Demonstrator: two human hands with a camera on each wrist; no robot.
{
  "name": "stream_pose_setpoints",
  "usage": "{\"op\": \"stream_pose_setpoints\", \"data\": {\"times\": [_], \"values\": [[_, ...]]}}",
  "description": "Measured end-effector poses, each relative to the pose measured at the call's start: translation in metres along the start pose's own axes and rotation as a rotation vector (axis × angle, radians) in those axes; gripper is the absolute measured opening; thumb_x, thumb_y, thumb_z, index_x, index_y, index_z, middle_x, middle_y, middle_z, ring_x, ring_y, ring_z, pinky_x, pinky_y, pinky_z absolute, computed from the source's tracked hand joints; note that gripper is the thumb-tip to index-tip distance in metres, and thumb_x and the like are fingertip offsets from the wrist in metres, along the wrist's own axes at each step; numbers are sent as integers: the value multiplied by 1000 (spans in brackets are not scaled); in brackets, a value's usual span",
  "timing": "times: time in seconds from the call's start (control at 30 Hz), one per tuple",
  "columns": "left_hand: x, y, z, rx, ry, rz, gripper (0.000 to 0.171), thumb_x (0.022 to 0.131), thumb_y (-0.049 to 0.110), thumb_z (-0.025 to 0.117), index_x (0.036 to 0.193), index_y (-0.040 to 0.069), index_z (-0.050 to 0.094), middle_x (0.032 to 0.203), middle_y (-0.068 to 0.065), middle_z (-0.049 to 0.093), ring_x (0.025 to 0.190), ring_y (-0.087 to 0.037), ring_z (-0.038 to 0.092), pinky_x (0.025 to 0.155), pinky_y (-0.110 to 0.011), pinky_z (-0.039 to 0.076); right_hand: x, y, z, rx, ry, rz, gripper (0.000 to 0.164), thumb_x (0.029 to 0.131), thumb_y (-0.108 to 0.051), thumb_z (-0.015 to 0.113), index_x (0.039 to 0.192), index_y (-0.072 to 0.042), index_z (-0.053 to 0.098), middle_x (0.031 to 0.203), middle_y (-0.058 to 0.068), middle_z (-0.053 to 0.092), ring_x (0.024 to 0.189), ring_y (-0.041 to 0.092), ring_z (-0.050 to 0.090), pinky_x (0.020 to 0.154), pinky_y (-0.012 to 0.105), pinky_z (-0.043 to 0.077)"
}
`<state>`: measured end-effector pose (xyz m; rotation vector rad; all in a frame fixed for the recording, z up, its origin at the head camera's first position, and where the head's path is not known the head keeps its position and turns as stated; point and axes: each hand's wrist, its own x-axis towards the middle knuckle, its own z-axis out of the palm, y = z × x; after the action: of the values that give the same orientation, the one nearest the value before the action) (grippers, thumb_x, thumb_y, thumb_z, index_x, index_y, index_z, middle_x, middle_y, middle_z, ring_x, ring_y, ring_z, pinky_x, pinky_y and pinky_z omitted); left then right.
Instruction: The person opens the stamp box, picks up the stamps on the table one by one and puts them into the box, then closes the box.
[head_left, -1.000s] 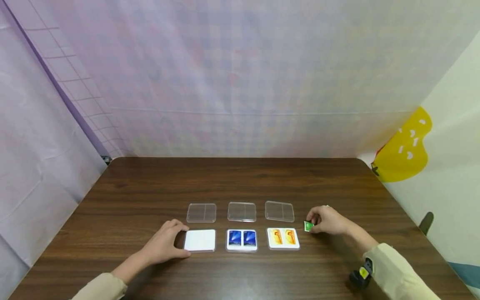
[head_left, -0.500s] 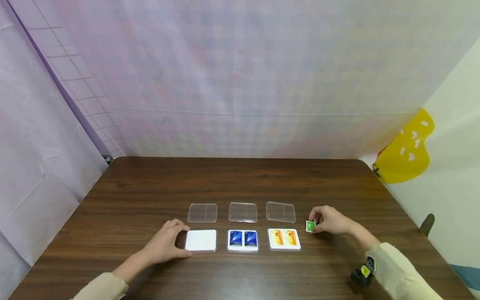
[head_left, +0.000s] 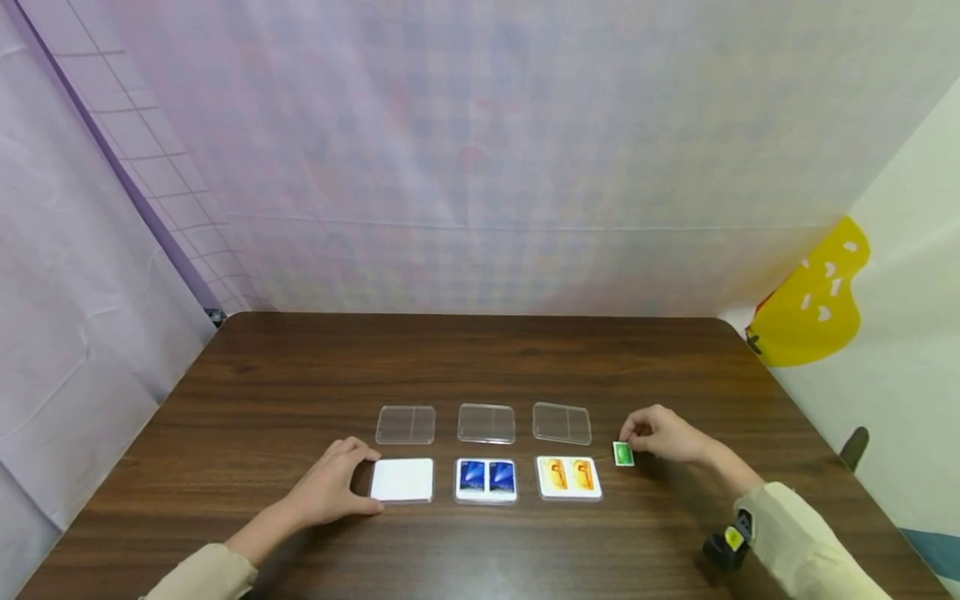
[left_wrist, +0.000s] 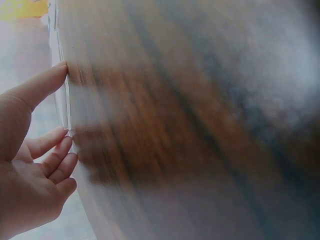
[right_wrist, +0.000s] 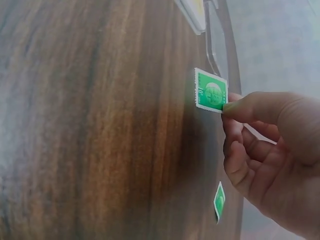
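My right hand [head_left: 663, 433] pinches a green perforated postage stamp [right_wrist: 211, 91] between thumb and fingers, above the table right of the cases. A second green stamp [right_wrist: 219, 201] shows below that hand in the right wrist view. My left hand [head_left: 333, 486] holds the left end of a flat clear case with a white insert [head_left: 402, 480], thumb at its near corner and index finger at the far one. Right of it lie a case with two blue stamps [head_left: 486, 481] and one with two orange stamps [head_left: 568, 478].
Three clear plastic lids [head_left: 405, 425] lie in a row behind the cases on the dark wooden table [head_left: 480, 358]. A pale curtain [head_left: 480, 167] hangs past the table's far edge. A black device [head_left: 726, 548] is strapped at the right wrist.
My right hand has risen slightly with the green stamp, drawing back a little so that more of the stamp shows. The left hand keeps its place at the white-filled case.
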<state>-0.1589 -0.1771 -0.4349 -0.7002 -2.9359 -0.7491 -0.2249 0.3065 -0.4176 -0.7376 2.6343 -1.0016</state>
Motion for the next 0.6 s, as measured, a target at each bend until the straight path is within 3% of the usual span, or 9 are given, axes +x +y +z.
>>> {"op": "stream_pose_setpoints", "data": {"times": [0.37, 0.6], "values": [[1, -1, 1, -6, -12, -11, 61, 59, 31, 82, 106, 0, 60, 104, -8, 55, 99, -25, 50, 86, -43, 45, 2, -12, -10, 161, -86, 117, 10, 85, -5, 57, 87, 2, 63, 79, 9, 59, 51, 6, 43, 44, 22, 40], [1, 0, -2, -31, -21, -19, 61, 60, 31, 82, 107, 0, 60, 104, -8, 55, 100, -26, 49, 87, -44, 44, 10, -32, -10, 166, -107, 102, 12, 85, -9, 58, 89, 1, 64, 83, 9, 61, 53, 7, 44, 45, 23, 41]]}}
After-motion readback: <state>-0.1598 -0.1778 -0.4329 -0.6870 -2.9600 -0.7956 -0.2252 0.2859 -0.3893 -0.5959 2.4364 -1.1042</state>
